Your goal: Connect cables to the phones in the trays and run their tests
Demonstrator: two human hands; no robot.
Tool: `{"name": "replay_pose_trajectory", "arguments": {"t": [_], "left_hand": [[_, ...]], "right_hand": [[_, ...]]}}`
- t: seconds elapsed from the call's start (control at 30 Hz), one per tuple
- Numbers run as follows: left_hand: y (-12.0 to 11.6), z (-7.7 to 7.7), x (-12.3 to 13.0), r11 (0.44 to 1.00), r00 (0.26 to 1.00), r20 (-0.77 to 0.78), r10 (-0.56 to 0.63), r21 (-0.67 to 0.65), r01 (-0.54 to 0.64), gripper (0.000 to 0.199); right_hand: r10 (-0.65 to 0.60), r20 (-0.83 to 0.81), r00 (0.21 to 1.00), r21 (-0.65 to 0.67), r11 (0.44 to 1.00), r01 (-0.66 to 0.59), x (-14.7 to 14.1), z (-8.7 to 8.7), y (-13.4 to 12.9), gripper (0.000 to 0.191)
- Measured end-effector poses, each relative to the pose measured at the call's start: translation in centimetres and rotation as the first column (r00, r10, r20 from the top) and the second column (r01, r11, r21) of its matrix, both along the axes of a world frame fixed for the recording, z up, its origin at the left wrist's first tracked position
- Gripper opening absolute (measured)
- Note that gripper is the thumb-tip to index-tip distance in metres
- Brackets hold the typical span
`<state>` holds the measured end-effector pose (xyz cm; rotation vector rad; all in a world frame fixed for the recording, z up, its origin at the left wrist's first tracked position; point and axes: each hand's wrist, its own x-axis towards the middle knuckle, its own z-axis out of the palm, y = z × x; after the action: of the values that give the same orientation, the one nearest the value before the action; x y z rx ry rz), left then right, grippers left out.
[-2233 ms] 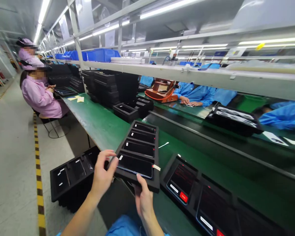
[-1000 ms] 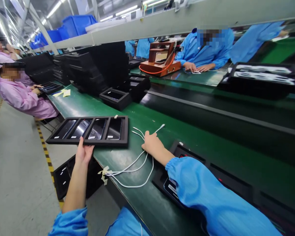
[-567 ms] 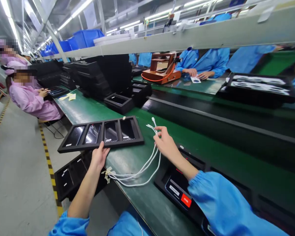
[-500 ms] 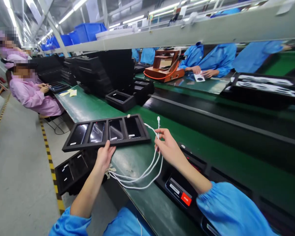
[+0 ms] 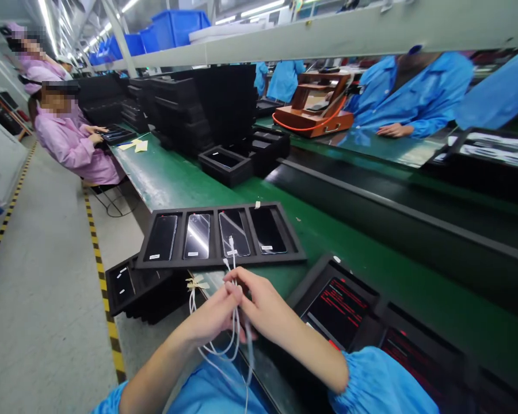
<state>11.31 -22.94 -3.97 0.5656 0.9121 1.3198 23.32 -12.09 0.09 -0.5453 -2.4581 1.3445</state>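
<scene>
My two hands meet above the bench's front edge, around a bunch of white USB cables (image 5: 235,333). My left hand (image 5: 213,316) is closed, its thumb and fingers pressed on the cables. My right hand (image 5: 259,302) also grips them, fingers curled, partly overlapping the left. Two small plugs poke up past my fingertips. Just beyond lies a black foam tray (image 5: 300,253) with several compartments, each holding a smartphone (image 5: 198,236). Loops of cable hang below my hands, and beige tape (image 5: 197,283) fixes the cables at the bench edge.
At right, another black tray (image 5: 382,296) holds phones with red text on their screens. Stacked trays (image 5: 121,293) stand low at left, taller black stacks (image 5: 190,115) behind. A brown wooden stand (image 5: 315,109) sits across the divider. Co-workers sit at left and opposite.
My left hand has let go of the phone tray and joined my right hand at the cables. My right hand has moved left and down with the cables.
</scene>
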Motion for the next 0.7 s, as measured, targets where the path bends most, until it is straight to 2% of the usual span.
{"name": "replay_pose_trajectory", "arguments": {"t": [0.1,0.2,0.3,0.37,0.43,0.5,0.57,0.7], "left_hand": [[0.6,0.6,0.8,0.999,0.998,0.057,-0.016,-0.036,0.018,0.071],[0.8,0.8,0.3,1.0,1.0,0.011,0.015,-0.013,-0.015,0.067],[1.0,0.6,-0.3,0.994,0.993,-0.046,0.105,-0.005,-0.105,0.073],[1.3,0.4,-0.5,0.982,0.979,-0.078,0.186,0.02,-0.185,0.073],[1.6,0.1,-0.4,0.967,0.961,-0.112,0.253,0.058,-0.248,0.072],[2.0,-0.1,-0.3,0.961,0.954,-0.125,0.273,0.08,-0.265,0.072],[2.3,-0.2,-0.2,0.957,0.951,-0.123,0.283,0.097,-0.272,0.073],[2.9,-0.5,0.1,0.952,0.948,-0.121,0.293,0.134,-0.277,0.066]], "right_hand": [[-0.033,0.02,0.999,0.095,0.995,0.031,-0.7,0.6,1.8,0.022],[-0.219,0.069,0.973,0.191,0.961,0.203,-1.2,1.0,6.2,0.025],[-0.514,0.176,0.84,0.306,0.84,0.449,-1.9,0.4,11.2,0.038],[-0.612,0.253,0.749,0.364,0.778,0.512,-2.6,-0.6,13.7,0.047],[-0.654,0.318,0.687,0.402,0.749,0.527,-3.6,-1.5,15.2,0.055],[-0.67,0.37,0.643,0.415,0.739,0.531,-4.5,-2.1,16.2,0.058],[-0.659,0.414,0.628,0.392,0.752,0.529,-5.2,-2.2,17.1,0.051],[-0.569,0.426,0.704,0.272,0.822,0.5,-4.8,-1.5,17.9,0.032]]}}
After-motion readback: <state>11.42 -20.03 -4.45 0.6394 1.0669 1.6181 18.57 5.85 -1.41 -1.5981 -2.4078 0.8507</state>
